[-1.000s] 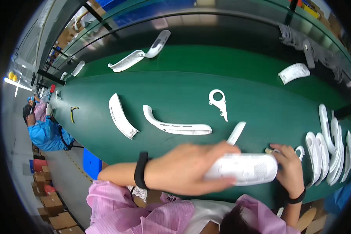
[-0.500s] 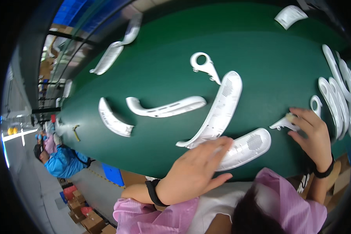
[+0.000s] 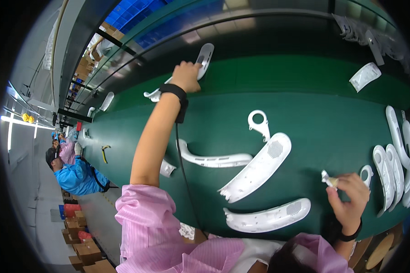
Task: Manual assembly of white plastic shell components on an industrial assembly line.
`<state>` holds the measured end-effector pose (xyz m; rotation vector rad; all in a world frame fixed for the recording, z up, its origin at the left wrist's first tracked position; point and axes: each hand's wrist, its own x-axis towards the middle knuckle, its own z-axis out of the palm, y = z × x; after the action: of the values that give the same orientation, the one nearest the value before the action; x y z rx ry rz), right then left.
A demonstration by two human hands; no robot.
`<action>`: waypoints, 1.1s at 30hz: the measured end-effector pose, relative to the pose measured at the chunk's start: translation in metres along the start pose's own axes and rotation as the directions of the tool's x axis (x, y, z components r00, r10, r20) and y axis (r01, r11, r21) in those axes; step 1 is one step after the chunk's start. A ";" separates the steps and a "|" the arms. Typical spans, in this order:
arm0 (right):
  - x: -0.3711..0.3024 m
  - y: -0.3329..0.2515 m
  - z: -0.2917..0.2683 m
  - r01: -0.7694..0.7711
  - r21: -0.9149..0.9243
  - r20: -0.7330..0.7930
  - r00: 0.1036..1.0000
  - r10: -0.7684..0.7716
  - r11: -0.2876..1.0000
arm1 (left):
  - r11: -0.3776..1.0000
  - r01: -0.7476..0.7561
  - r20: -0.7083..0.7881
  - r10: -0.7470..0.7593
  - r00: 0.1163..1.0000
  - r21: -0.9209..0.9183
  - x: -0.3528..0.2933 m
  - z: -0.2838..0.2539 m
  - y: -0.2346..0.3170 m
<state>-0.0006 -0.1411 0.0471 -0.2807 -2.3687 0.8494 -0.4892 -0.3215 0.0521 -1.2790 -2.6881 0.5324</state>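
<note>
My left hand (image 3: 187, 76) reaches to the far side of the green table, its fingers curled over a long white plastic shell (image 3: 206, 55). Another white curved piece (image 3: 154, 96) shows beside that wrist; the hand hides where the two meet. On the right, my right hand (image 3: 351, 196) pinches a small white plastic part (image 3: 326, 177) with a tan bit by the fingertips. A white ring-ended part (image 3: 366, 174) lies just beyond those fingers. Before me rest two perforated white shells, one slanted (image 3: 256, 170) and one nearer (image 3: 269, 217).
A slotted curved strip (image 3: 218, 160) and a ring-ended bracket (image 3: 258, 122) lie mid-table. Several long white shells (image 3: 385, 177) are gathered at the right. Yellow-handled pliers (image 3: 105, 154) lie at left. A black cable (image 3: 182, 175) hangs from my left wrist. A person in blue (image 3: 79, 175) works farther left.
My left hand has gone from the near perforated shell to the shell at the table's far side. My right hand has lifted the small white part, turning it. The view has shifted.
</note>
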 end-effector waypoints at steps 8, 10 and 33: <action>-0.007 0.008 -0.013 -0.081 -0.006 -0.022 0.996 0.081 0.997 | 0.665 0.057 -0.098 -0.194 0.976 -0.744 0.034 0.016 -0.003; -0.005 0.007 -0.013 -0.076 0.000 -0.008 0.997 0.076 0.997 | 0.050 -0.002 -0.009 -0.144 0.990 -0.999 0.031 0.012 -0.004; -0.004 0.003 -0.008 -0.099 -0.044 -0.012 0.995 0.098 0.994 | 0.838 -0.338 -0.390 0.166 0.906 -0.429 0.027 -0.004 0.084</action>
<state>0.0072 -0.1359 0.0482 -0.4220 -2.3828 0.8395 -0.4445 -0.2505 0.0245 -1.6829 -2.4406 -0.3648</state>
